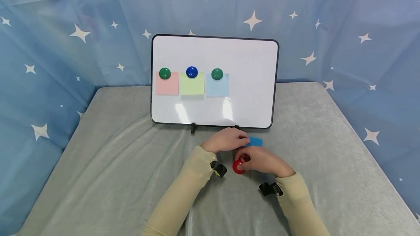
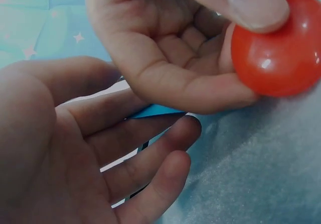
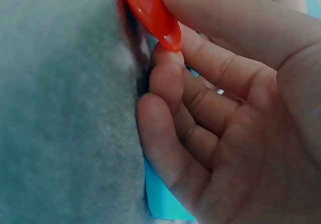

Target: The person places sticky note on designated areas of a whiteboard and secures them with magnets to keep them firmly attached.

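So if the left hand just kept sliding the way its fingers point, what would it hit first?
Probably the blue note, which its fingertips already reach on the cloth. The left hand points rightward, roughly along the whiteboard, so past the note the way looks free, though depth is hard to judge.

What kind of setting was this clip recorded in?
Probably a staged recording booth, not a real office or home. A blue star-printed cloth screens the back and both sides, a grey cloth-covered table fills the floor of it, and a small propped whiteboard holds three notes under round magnets.
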The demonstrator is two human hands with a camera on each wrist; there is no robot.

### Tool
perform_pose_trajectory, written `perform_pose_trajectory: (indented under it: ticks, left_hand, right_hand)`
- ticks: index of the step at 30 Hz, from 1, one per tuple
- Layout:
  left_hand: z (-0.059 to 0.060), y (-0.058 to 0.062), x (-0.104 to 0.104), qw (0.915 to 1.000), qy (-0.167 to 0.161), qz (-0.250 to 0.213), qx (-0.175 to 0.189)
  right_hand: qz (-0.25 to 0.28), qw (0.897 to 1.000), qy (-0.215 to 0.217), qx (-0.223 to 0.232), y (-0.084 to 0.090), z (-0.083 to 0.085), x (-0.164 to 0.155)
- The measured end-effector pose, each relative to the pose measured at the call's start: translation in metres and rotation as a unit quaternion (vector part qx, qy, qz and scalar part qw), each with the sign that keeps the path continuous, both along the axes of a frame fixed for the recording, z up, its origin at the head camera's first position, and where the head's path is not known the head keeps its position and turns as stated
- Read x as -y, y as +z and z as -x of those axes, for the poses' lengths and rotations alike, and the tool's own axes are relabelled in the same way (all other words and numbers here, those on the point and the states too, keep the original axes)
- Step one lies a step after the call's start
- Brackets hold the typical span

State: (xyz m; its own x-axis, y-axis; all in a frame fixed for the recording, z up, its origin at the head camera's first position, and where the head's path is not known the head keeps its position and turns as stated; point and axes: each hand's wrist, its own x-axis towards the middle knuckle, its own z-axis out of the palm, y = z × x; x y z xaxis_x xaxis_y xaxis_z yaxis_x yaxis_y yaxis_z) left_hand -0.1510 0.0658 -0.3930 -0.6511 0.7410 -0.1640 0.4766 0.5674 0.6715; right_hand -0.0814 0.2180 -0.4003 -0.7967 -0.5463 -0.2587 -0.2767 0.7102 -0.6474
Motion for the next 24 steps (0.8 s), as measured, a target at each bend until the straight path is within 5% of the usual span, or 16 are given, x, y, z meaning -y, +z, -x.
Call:
perform_pose_trajectory:
  ticks: [24]
  left_hand:
    - [0.0022, 0.0031, 0.0039, 0.9995, 0.009, -0.03, -0.007]
  right_hand:
    - [0.014, 0.999, -0.011, 0.027, 0.0047, 0.0003, -0.003]
